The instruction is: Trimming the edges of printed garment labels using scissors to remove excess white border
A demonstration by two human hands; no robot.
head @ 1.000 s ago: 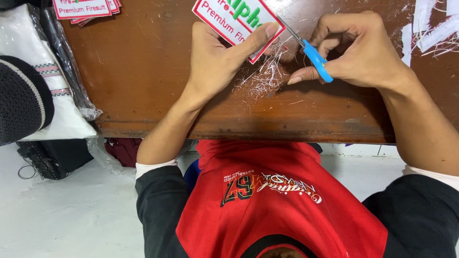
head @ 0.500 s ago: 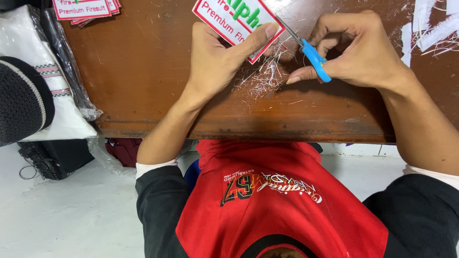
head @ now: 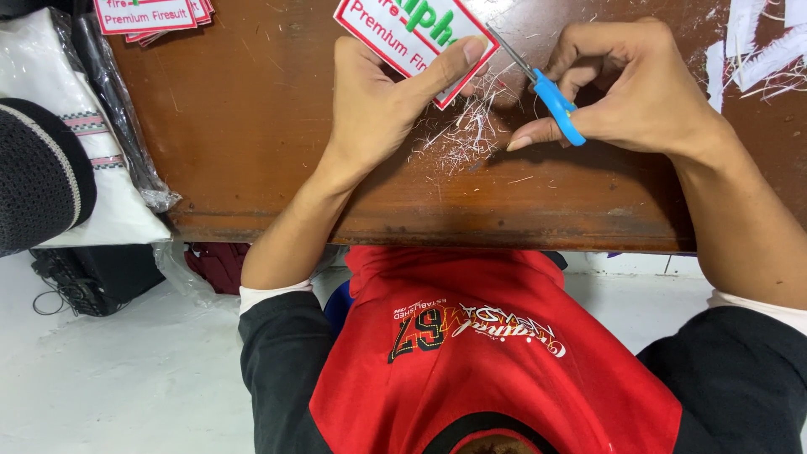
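— White patch [head: 414,38] with the red border: moved in the last second?
— Barely; left hand [head: 378,105] keeps it clamped by its corner above the worktop [head: 252,126]. Right hand [head: 635,88] stays closed on blue scissors [head: 551,92], blades probably at its edge, trimming unfinished

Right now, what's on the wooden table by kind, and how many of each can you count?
Patch held in the left hand: 1
Stack of like patches at the top left: 1 stack, count within unclear
Blue-handled scissors in the right hand: 1
Pile of white thread trimmings: 1
White fabric strips, top right: about 3
Total: about 7
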